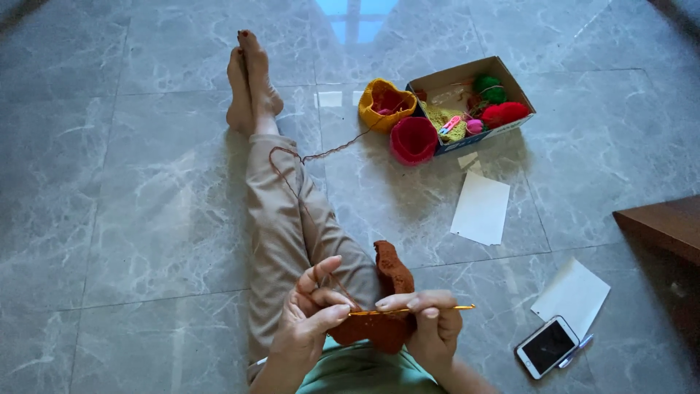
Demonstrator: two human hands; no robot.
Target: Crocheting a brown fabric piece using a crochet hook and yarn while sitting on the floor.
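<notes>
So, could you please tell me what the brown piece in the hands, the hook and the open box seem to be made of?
The brown piece looks like crocheted yarn: a matte, nubbly surface, with a strand trailing off across the floor. The hook, held in the right hand, seems to be metal or glossy plastic, thin and golden with a sheen. The box appears to be cardboard, with plain tan, dull inner walls.

Floor (146, 182): grey marbled tiles; on it an open cardboard box (510, 87), a yellow crocheted basket (384, 103) and a red one (413, 139) touching its near end; two white paper sheets (481, 208) (574, 293); smartphone (547, 346) beside a pen (577, 349); the person's outstretched legs (281, 219).
</notes>
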